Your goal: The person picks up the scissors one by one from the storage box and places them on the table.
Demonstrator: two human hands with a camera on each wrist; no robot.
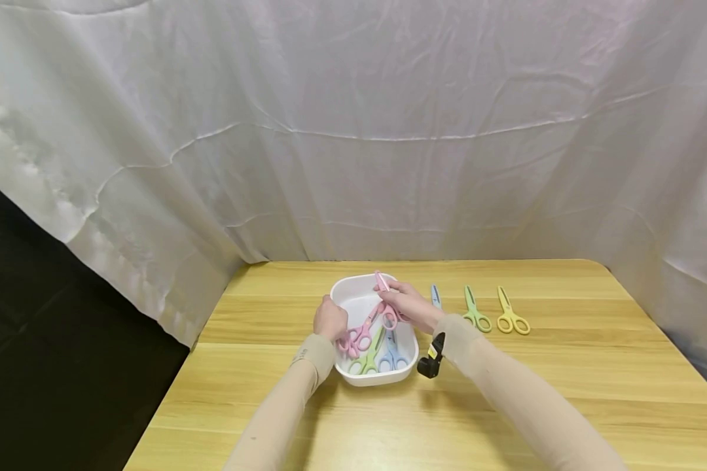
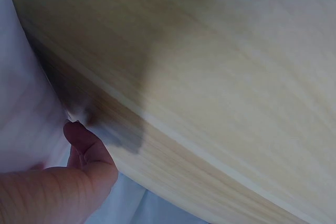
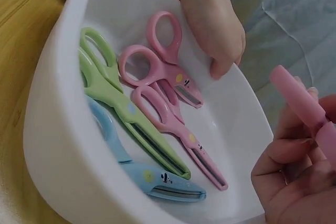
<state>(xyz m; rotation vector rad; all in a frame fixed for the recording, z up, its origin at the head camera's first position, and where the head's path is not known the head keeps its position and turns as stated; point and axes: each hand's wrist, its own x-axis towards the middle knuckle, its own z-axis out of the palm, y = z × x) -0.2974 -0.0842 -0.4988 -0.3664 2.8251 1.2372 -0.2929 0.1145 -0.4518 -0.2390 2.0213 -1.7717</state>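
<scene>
Pink scissors point(image 3: 298, 98) in the right hand point(image 1: 409, 304), above the right-hand part of a white bin point(image 1: 377, 380) that stands on the wooden counter point(image 1: 595, 340). The fingers and thumb curl round the scissors, blades directed toward the bin's far wall and loops toward its near wall. The pair appears light and stiff, probably moulded plastic, smooth enough to twist in a loose grasp yet unlikely to break if dropped; the soundest hold is judged to be around the pivot, with the blades kept together. The left hand point(image 1: 330, 320) pinches the bin's left rim. The bin itself looks light and rigid, apt to slide if knocked, so a hold on the rim should steady it.

Contents, from where I stand: a pink pair point(image 3: 181, 80) by the bin's left wall, overlapping a second pink pair point(image 3: 191, 140); then a green pair point(image 3: 131, 114); then a blue pair point(image 3: 149, 179) toward the bin's right wall. Outside, to the bin's right, lie in order blue scissors point(image 1: 436, 297), green scissors point(image 1: 474, 313) and yellow scissors point(image 1: 505, 302).
</scene>
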